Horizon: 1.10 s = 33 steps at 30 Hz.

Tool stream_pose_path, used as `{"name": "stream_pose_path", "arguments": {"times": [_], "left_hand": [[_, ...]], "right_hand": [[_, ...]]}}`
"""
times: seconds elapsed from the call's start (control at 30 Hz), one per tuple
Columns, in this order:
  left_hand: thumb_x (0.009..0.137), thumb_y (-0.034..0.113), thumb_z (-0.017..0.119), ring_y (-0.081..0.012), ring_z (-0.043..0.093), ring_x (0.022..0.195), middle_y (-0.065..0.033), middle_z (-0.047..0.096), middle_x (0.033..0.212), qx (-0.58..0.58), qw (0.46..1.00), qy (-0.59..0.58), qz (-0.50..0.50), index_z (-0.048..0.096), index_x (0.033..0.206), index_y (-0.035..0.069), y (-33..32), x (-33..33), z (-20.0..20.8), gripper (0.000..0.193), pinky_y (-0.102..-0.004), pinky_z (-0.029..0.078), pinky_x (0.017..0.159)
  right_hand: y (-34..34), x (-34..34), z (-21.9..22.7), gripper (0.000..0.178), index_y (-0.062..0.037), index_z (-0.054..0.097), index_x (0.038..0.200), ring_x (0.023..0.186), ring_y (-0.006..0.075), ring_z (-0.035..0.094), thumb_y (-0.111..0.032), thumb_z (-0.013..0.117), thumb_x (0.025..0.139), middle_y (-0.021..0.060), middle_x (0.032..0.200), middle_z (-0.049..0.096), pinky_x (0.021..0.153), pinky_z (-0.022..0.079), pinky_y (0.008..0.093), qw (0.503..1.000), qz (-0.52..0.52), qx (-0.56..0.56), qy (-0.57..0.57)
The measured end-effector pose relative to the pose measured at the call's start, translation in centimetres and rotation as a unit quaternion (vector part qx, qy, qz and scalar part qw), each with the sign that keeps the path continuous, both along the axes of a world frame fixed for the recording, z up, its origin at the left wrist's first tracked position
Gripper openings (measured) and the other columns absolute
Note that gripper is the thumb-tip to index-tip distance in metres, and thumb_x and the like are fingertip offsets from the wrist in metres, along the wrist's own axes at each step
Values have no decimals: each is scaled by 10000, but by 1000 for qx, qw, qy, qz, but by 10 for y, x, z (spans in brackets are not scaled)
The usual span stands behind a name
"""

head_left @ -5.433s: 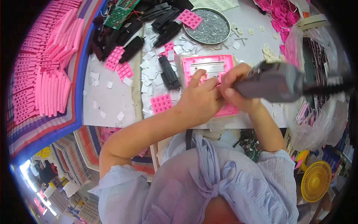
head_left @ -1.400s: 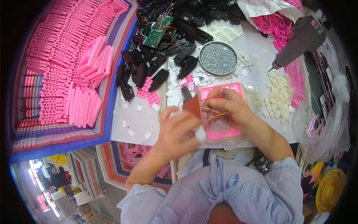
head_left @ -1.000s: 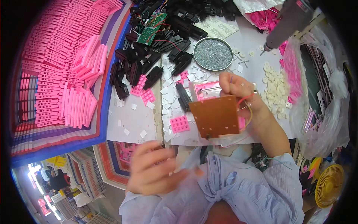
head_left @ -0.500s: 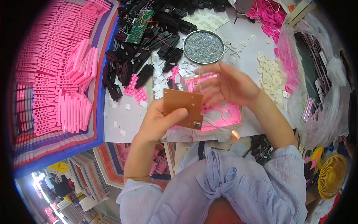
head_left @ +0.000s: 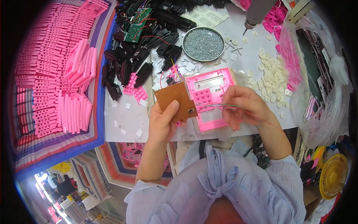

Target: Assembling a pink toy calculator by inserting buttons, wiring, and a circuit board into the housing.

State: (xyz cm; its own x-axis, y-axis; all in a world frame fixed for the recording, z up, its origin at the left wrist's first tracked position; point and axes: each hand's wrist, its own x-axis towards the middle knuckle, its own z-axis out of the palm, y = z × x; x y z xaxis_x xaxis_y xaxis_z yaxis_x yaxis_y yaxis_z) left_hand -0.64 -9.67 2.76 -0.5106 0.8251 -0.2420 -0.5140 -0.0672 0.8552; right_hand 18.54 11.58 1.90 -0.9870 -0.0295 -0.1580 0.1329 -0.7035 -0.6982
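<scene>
1. The left hand [head_left: 163, 121] is clamped on a flat, roughly square brown circuit board [head_left: 179, 99], thumb pressed across its smooth, matte face; small pale dots and a little metallic part show near its right edge.
2. The right hand [head_left: 249, 106] is apart from the left, fingers curled among thin, flexible coloured wires [head_left: 216, 106] that stretch from near the board's right edge; whether the fingertips pinch them, I cannot tell.
3. The board is held up at the left side of a glossy pink plastic rectangular casing [head_left: 214, 125], which lies on the table with raised rims and cut-out windows. A pink keypad of small raised squares [head_left: 203, 96] sits inside it.
4. Beyond the casing stands a round, thin-rimmed metal dish [head_left: 183, 46] of grainy silver screws [head_left: 203, 44].
5. To the right spread smooth cream discs [head_left: 272, 78]; above them hangs a grey powered screwdriver [head_left: 257, 13] with a slim metal bit.
6. At far left, hard pink plastic panels [head_left: 74, 112] stand in packed rows; angular black plastic housings [head_left: 128, 56] lie heaped beside them.
</scene>
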Motion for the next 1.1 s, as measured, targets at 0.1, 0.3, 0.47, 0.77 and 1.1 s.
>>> {"name": "stream_pose_path", "arguments": {"times": [0.1, 0.3, 0.47, 0.77, 1.1], "left_hand": [[1009, 293, 584, -198, 660, 633, -217, 690, 1044, 33, 996, -82, 16, 530, 1275, -9, 14, 15, 15, 406, -272, 502, 454], [1032, 351, 525, -212, 600, 521, -273, 689, 1028, 86, 983, -149, -70, 522, 1254, -29, 3, 18, -3, 440, -293, 480, 446], [1044, 196, 542, -153, 636, 655, -164, 706, 1039, 28, 997, -15, -69, 541, 1309, -8, -2, 25, 7, 334, -277, 521, 550], [966, 88, 626, -158, 688, 815, -101, 724, 959, -74, 949, 228, -203, 685, 1130, 20, -15, 52, 28, 187, -307, 526, 718], [910, 105, 676, -292, 634, 807, -105, 627, 934, 11, 866, 397, -303, 620, 1240, 65, -10, 72, 19, 338, -385, 517, 707]], "right_hand": [[-2, 0, -3, 336, 23, 623, 1179, 690, 216, 707, -267, 545, 1029, 181, 943, 705, 585, 591, 298, 999, 13, 38, 23], [-31, -12, 4, 373, 19, 641, 1228, 721, 168, 698, -265, 489, 1041, 124, 1087, 696, 601, 561, 247, 985, -22, 164, -55], [-6, -4, 39, 370, -14, 659, 1236, 649, 152, 667, -280, 515, 1024, 83, 1069, 702, 537, 475, 224, 996, -11, 66, -50], [23, 80, 57, 343, -28, 741, 1081, 789, 216, 711, -291, 781, 865, 108, 826, 722, 703, 537, 355, 832, 209, 514, -15], [-22, 22, 54, 529, 14, 633, 1284, 1167, 371, 623, -331, 734, 896, 216, 1265, 643, 993, 484, 428, 770, 57, 613, 167]]}}
